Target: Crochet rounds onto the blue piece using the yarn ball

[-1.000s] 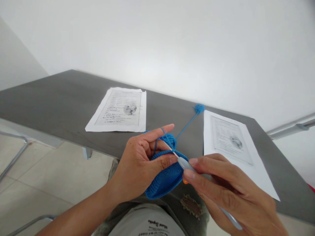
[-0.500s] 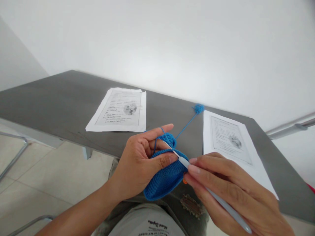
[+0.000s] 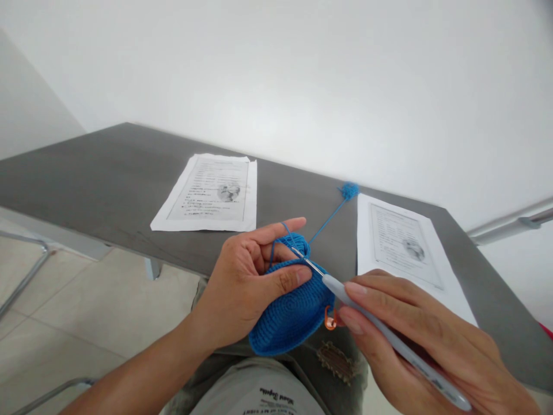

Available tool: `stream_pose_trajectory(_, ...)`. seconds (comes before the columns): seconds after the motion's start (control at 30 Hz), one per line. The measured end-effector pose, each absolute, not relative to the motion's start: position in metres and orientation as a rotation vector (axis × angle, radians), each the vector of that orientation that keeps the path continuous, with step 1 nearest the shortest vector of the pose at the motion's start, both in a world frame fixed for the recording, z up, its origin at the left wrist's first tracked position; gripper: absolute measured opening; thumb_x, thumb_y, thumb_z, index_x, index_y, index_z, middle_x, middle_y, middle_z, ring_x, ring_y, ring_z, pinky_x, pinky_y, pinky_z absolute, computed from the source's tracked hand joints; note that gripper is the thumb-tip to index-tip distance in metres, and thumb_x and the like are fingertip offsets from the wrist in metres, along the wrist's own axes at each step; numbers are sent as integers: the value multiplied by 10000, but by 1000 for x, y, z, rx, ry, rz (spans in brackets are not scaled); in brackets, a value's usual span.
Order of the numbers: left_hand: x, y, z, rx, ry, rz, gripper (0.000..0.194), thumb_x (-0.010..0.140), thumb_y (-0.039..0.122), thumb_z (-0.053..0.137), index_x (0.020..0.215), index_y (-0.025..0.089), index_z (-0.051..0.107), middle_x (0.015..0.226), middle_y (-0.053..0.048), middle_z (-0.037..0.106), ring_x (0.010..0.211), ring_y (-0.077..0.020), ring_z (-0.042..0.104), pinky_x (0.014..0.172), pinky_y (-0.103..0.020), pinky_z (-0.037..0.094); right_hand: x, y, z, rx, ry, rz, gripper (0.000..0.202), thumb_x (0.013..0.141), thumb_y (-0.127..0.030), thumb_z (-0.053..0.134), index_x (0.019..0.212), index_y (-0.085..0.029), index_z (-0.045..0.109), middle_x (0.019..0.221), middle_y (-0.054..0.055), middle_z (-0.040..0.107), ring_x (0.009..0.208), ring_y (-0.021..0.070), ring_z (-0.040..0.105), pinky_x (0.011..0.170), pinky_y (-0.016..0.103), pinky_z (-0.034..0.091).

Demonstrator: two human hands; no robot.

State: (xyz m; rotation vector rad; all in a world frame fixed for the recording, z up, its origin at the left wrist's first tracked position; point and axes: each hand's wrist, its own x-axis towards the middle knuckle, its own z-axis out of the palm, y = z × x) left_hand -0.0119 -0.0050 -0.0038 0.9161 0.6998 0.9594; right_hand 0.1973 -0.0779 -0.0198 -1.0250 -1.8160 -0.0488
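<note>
My left hand (image 3: 254,276) pinches the upper edge of a blue crochet piece (image 3: 289,317) between thumb and fingers, its index finger stretched out with a strand of blue yarn looped over it. Between my thumb and fingers, my right hand (image 3: 406,323) holds a crochet hook (image 3: 389,334) with a grey handle. The hook's metal tip lies at the top edge of the piece, close to my left thumb. An orange stitch marker (image 3: 330,319) hangs from the piece's right edge. Behind the left fingers sits a bundle of blue yarn (image 3: 298,244).
Two printed sheets lie on the dark grey table (image 3: 108,173): a left sheet (image 3: 207,199) and a right sheet (image 3: 393,236), partly behind my right hand. A tangle of blue yarn (image 3: 349,191) rests by the wall, its strand running toward my hands. Metal chair frames (image 3: 41,253) stand at left.
My right hand and the crochet hook have shifted right and slightly down, drawing the tip back. The orange stitch marker shows more fully. My left hand has hardly moved.
</note>
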Motion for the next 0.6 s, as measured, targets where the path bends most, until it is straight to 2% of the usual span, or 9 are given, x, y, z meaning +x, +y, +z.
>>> stream_pose_trajectory(0.17,-12,-5,-6,977,748,976,632,784,184,980,1381,197,772,780,40,782,652,-51,655,588,-106,520,197,-76,-25,-1002,-1719,-79,504,837,-109,868,1300,-299,813,1012,48,856,735,220,803,552,310,664)
stream_pose_trajectory(0.33,-8,-10,-1,1053,827,1034,565,808,169,951,1348,202,787,942,-6,847,837,-111,779,740,-140,611,192,-73,-21,-980,-1683,38,472,847,-40,833,1257,-274,823,948,22,857,726,173,799,566,265,655)
stream_pose_trajectory(0.47,-8,-15,4,1056,863,1069,489,792,159,954,1257,250,833,914,19,842,785,-115,792,699,-143,621,187,-71,-14,-944,-1628,118,462,830,-12,836,1214,-271,838,920,-2,858,694,133,783,571,227,641)
stream_pose_trajectory(0.6,-10,-18,3,1047,874,1095,436,781,213,973,1194,306,870,906,15,841,785,-130,788,670,-155,610,183,-70,-13,-958,-1594,168,413,832,-26,835,1169,-265,854,887,2,857,666,140,781,540,233,633)
